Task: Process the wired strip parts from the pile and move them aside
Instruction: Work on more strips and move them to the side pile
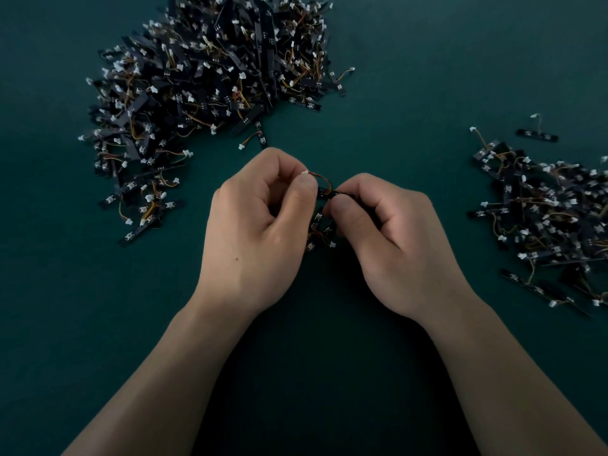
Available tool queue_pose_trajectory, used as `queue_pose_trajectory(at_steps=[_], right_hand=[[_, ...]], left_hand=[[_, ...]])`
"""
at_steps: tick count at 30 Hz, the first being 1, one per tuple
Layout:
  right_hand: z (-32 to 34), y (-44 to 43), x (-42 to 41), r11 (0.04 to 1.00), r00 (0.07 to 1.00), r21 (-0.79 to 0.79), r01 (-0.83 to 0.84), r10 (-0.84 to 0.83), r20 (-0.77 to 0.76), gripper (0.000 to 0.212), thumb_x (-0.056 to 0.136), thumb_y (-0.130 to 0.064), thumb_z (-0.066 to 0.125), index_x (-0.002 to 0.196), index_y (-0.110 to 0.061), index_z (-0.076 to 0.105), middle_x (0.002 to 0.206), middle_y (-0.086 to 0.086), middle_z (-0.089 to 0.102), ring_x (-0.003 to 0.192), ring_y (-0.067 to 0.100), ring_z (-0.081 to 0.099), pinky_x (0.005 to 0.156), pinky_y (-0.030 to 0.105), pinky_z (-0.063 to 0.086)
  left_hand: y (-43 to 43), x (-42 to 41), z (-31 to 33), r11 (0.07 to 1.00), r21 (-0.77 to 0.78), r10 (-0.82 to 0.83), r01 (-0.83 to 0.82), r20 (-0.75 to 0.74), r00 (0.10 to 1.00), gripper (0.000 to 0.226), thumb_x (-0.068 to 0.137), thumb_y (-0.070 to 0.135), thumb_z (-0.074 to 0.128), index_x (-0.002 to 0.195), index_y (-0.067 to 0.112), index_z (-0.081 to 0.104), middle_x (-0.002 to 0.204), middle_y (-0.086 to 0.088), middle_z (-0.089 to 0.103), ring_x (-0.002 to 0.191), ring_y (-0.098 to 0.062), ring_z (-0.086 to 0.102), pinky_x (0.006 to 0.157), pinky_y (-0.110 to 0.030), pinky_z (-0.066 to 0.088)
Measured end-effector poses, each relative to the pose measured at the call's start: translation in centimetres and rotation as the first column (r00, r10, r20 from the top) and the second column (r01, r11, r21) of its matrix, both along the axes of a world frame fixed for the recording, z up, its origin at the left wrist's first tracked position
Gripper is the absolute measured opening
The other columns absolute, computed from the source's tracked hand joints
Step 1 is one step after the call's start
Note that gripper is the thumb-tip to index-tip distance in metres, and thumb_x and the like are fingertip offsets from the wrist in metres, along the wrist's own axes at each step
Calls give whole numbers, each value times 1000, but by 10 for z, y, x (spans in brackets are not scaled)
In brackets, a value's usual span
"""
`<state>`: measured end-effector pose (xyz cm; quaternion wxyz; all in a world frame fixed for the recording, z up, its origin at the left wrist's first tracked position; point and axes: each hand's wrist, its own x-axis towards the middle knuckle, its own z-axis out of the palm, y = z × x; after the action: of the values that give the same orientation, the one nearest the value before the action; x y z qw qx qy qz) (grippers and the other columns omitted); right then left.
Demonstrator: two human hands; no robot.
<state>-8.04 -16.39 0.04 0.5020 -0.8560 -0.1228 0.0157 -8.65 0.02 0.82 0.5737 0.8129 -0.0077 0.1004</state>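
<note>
You're at an electronics assembly bench, working by hand.
A dark green table (427,77) carries the big pile (204,77) of black wired strips, each with thin coloured leads and a white plug. Well to the right of that pile lies a smaller heap (552,218) of the same pieces. Just on the near side of the pile, your left hand (260,222) and right hand (391,238) pinch one strip part (325,191) between them.
</note>
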Motion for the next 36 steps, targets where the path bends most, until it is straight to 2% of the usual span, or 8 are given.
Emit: queue_pose_trajectory(at_steps=[5, 11, 15, 19, 24, 27, 32, 36], right_hand=[[0, 0, 1, 1000, 1000, 9, -5, 5, 1, 22, 106, -32, 55, 89, -27, 68, 72, -7, 68, 60, 16, 62, 51, 39, 47], [2, -1, 0, 996, 1000, 88, -7, 6, 11, 27, 107, -31, 51, 86, -23, 66, 66, 3, 62, 54, 21, 54, 50, 42, 42], [2, -1, 0, 996, 1000, 95, 3, -6, 26, 27, 108, -25, 53, 83, -23, 64, 64, 4, 59, 52, 19, 51, 47, 38, 40], [1, -1, -1, 995, 999, 95, 21, -25, 41, 25, 108, -25, 55, 85, -24, 65, 65, 4, 60, 50, 20, 50, 46, 38, 40], [2, 1, -1, 994, 997, 102, 41, -47, 61, 25, 107, -28, 54, 84, -27, 64, 65, 2, 61, 50, 18, 49, 44, 35, 40], [3, 1, -1, 992, 998, 117, 41, -47, 46, 27, 105, -30, 51, 79, -29, 59, 61, 0, 56, 48, 13, 44, 43, 32, 37], [3, 0, -2, 988, 999, 151, 29, -32, 20, 27, 104, -30, 51, 79, -23, 60, 62, 9, 55, 53, 28, 48, 49, 44, 38], [3, 0, -1, 989, 998, 144, 22, -30, 51, 25, 103, -27, 54, 79, -25, 59, 60, 7, 54, 51, 27, 48, 50, 44, 39]], left_hand=[[-1, 0, 0, 1000, 2, 1, -1, -3, 1000, 23, 103, 17, 55, 80, 20, 57, 52, 10, 52, 43, -6, 51, 48, -15, 34], [0, -1, 2, 999, -23, -26, 26, -12, 1000, 22, 100, 20, 54, 79, 18, 57, 52, 9, 50, 46, -7, 43, 49, -21, 34], [1, -1, 1, 998, 52, -39, 39, -3, 999, 19, 98, 14, 62, 79, 17, 58, 53, 12, 50, 46, -5, 41, 49, -12, 31], [-1, -2, 0, 996, 91, -25, 24, 6, 1000, 19, 101, 18, 65, 83, 20, 59, 55, 15, 51, 46, -4, 42, 48, -8, 29], [1, -2, 1, 998, -34, -50, 49, -22, 999, 19, 101, 14, 63, 82, 18, 61, 52, 14, 52, 44, -3, 45, 47, -12, 33], [0, -2, 1, 997, -25, -74, 73, -29, 997, 16, 99, 16, 61, 83, 19, 61, 54, 12, 50, 47, -5, 41, 48, -14, 32], [0, -2, 0, 998, 6, -70, 70, -22, 997, 14, 100, 18, 60, 86, 19, 61, 56, 11, 51, 49, -6, 40, 49, -17, 33], [0, -2, 0, 997, -7, -73, 73, -12, 997, 14, 100, 15, 61, 86, 17, 62, 56, 8, 50, 49, -5, 39, 49, -16, 33]])
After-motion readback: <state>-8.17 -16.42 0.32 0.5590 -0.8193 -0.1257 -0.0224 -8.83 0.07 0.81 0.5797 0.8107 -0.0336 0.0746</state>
